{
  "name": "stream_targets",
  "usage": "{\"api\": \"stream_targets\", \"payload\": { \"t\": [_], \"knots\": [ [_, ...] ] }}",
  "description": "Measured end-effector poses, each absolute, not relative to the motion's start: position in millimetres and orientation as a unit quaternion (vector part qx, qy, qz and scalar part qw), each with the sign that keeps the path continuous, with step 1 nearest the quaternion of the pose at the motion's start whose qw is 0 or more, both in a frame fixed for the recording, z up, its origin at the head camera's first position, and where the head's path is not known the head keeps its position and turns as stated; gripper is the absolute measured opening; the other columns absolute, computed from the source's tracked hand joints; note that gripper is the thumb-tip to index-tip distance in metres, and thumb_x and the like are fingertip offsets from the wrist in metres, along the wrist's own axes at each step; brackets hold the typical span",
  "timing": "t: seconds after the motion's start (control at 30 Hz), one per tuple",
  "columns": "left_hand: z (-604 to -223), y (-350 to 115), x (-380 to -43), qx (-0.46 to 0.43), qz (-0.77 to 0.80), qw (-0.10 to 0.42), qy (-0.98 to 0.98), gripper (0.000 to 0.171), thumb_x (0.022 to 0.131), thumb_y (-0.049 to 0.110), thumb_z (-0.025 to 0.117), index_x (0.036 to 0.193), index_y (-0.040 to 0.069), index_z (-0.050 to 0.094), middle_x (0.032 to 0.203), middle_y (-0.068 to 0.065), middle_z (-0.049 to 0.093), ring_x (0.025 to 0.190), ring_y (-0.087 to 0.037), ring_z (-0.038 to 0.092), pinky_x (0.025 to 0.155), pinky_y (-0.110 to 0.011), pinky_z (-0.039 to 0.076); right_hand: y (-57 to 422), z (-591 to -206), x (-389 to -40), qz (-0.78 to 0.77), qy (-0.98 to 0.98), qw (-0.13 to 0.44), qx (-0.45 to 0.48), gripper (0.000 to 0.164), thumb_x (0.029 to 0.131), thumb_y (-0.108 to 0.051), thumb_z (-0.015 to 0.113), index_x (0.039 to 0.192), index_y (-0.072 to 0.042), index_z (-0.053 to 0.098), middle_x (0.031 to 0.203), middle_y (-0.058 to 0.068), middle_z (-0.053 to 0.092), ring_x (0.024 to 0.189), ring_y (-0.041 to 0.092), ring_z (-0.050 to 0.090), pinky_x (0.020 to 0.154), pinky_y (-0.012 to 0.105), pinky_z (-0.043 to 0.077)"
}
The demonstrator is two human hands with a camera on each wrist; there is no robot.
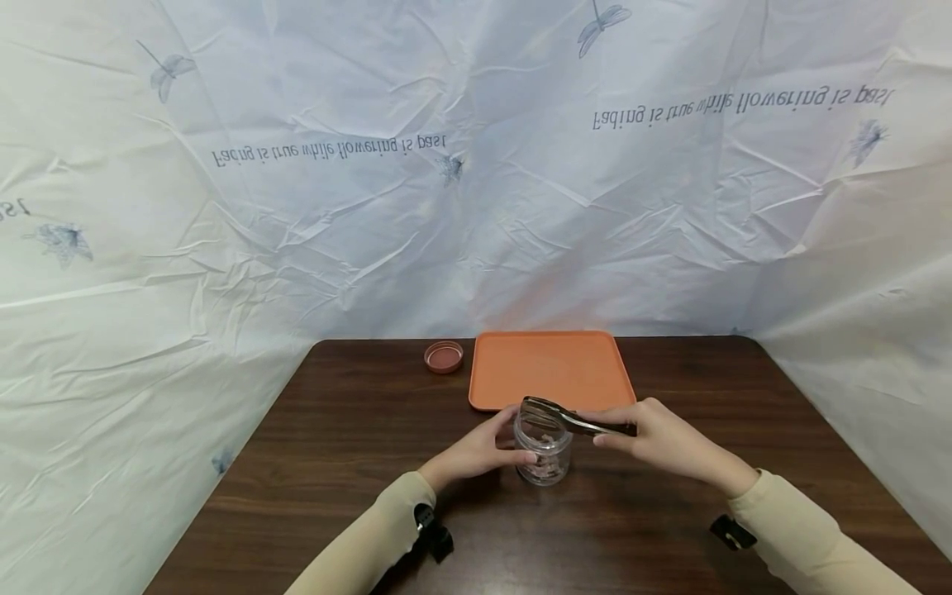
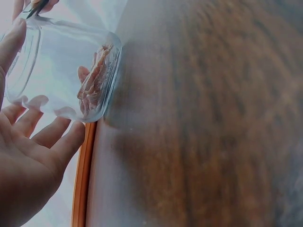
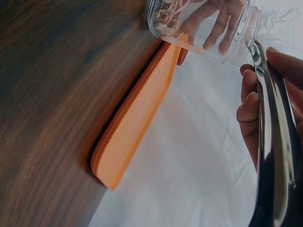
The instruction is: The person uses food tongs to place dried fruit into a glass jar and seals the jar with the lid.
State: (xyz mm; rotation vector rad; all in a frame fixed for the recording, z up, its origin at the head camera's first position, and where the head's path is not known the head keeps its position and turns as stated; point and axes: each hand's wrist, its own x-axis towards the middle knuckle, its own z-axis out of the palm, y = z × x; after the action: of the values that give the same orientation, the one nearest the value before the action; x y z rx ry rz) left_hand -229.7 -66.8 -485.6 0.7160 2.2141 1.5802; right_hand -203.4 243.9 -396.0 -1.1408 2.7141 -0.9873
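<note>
A clear, lidless jar [image 1: 551,469] stands upright on the table in front of the tray. My left hand [image 1: 476,450] grips its side, thumb on the near side and fingers round the far side. Inside, pinkish-brown dried pieces [image 2: 96,78] lie heaped at the bottom, best seen in the left wrist view. My right hand [image 1: 662,434] holds metal tongs [image 3: 269,118] between thumb and fingers. The head of the tongs overlaps the jar's mouth in the head view, tilted with the handle running right. No piece shows between the tongs' ends.
An orange tray [image 1: 550,368] lies at the back of the dark wooden table [image 1: 357,438], just behind the jar. Left of the tray sits a reddish-brown round lid [image 1: 444,358]. A white printed sheet [image 1: 461,231] hangs behind and along both sides.
</note>
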Motion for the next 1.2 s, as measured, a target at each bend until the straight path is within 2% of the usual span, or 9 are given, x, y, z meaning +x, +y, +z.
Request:
{"api": "stream_targets", "payload": {
  "t": [0.1, 0.2, 0.23, 0.3, 0.47, 0.53, 0.73, 0.9, 1.2],
  "knots": [
    [-486, -67, -230, 0.245, 0.549, 0.164, 0.782, 0.084, 0.092, 0.03, 0.077, 0.159, 0.021, 0.028, 0.151, -0.007, 0.045, 0.134, -0.025, 0.051, 0.099, -0.029, 0.051, 246, -394, -203, -0.326, 0.876, 0.021, -0.355, 0.045, 0.098, -0.038, 0.066, 0.141, -0.023, 0.062, 0.071, -0.002, 0.068, 0.044, -0.002, 0.021, 0.048, 0.02, 0.036],
    [-486, -67, -229, 0.249, 0.55, 0.163, 0.78, 0.082, 0.092, 0.03, 0.077, 0.159, 0.024, 0.028, 0.15, -0.007, 0.046, 0.133, -0.025, 0.052, 0.098, -0.029, 0.051, 248, -389, -202, -0.33, 0.88, 0.016, -0.342, 0.048, 0.098, -0.04, 0.066, 0.143, -0.026, 0.059, 0.052, -0.01, 0.047, 0.041, -0.002, 0.013, 0.042, 0.019, 0.03],
    [-486, -67, -229, 0.251, 0.552, 0.163, 0.778, 0.081, 0.093, 0.029, 0.077, 0.158, 0.026, 0.029, 0.15, -0.006, 0.046, 0.133, -0.024, 0.053, 0.098, -0.028, 0.051, 249, -387, -202, -0.329, 0.881, 0.007, -0.339, 0.049, 0.098, -0.04, 0.066, 0.144, -0.025, 0.059, 0.053, -0.011, 0.045, 0.041, -0.002, 0.015, 0.041, 0.02, 0.031],
    [-485, -67, -229, 0.262, 0.556, 0.161, 0.773, 0.079, 0.093, 0.027, 0.077, 0.157, 0.033, 0.03, 0.149, -0.005, 0.047, 0.133, -0.021, 0.053, 0.098, -0.028, 0.051, 249, -383, -203, -0.33, 0.885, -0.007, -0.33, 0.052, 0.096, -0.041, 0.068, 0.144, -0.022, 0.059, 0.065, -0.011, 0.057, 0.042, -0.002, 0.019, 0.042, 0.021, 0.034],
    [-484, -68, -229, 0.271, 0.552, 0.161, 0.772, 0.075, 0.094, 0.028, 0.076, 0.154, 0.042, 0.033, 0.149, -0.005, 0.047, 0.131, -0.021, 0.054, 0.095, -0.029, 0.052, 253, -372, -203, -0.319, 0.895, -0.044, -0.307, 0.058, 0.095, -0.044, 0.07, 0.146, -0.021, 0.056, 0.064, -0.009, 0.052, 0.045, -0.001, 0.021, 0.048, 0.024, 0.037],
    [-485, -68, -229, 0.269, 0.553, 0.164, 0.771, 0.074, 0.094, 0.029, 0.076, 0.154, 0.041, 0.034, 0.148, -0.005, 0.048, 0.13, -0.022, 0.055, 0.095, -0.03, 0.053, 255, -368, -203, -0.313, 0.899, -0.054, -0.3, 0.061, 0.095, -0.044, 0.069, 0.148, -0.019, 0.054, 0.059, -0.008, 0.045, 0.046, 0.0, 0.02, 0.049, 0.026, 0.036],
    [-485, -69, -229, 0.262, 0.559, 0.17, 0.768, 0.075, 0.093, 0.03, 0.076, 0.154, 0.038, 0.034, 0.147, -0.007, 0.049, 0.129, -0.023, 0.056, 0.094, -0.031, 0.053, 260, -359, -204, -0.314, 0.905, -0.086, -0.274, 0.067, 0.092, -0.046, 0.072, 0.151, -0.024, 0.05, 0.066, -0.005, 0.047, 0.049, 0.003, 0.026, 0.047, 0.027, 0.034],
    [-484, -69, -229, 0.262, 0.558, 0.17, 0.769, 0.075, 0.093, 0.03, 0.076, 0.154, 0.04, 0.033, 0.148, -0.005, 0.049, 0.129, -0.022, 0.056, 0.094, -0.031, 0.054, 261, -355, -204, -0.316, 0.906, -0.099, -0.263, 0.072, 0.09, -0.047, 0.075, 0.152, -0.025, 0.047, 0.061, -0.007, 0.034, 0.049, 0.005, 0.025, 0.049, 0.028, 0.034],
    [-484, -69, -227, 0.257, 0.555, 0.168, 0.773, 0.076, 0.092, 0.029, 0.077, 0.154, 0.039, 0.033, 0.148, -0.004, 0.048, 0.13, -0.023, 0.056, 0.093, -0.03, 0.054, 260, -358, -207, -0.325, 0.9, -0.115, -0.265, 0.072, 0.089, -0.044, 0.077, 0.152, -0.033, 0.045, 0.059, -0.009, 0.031, 0.047, 0.004, 0.024, 0.047, 0.027, 0.035]
  ]
}}
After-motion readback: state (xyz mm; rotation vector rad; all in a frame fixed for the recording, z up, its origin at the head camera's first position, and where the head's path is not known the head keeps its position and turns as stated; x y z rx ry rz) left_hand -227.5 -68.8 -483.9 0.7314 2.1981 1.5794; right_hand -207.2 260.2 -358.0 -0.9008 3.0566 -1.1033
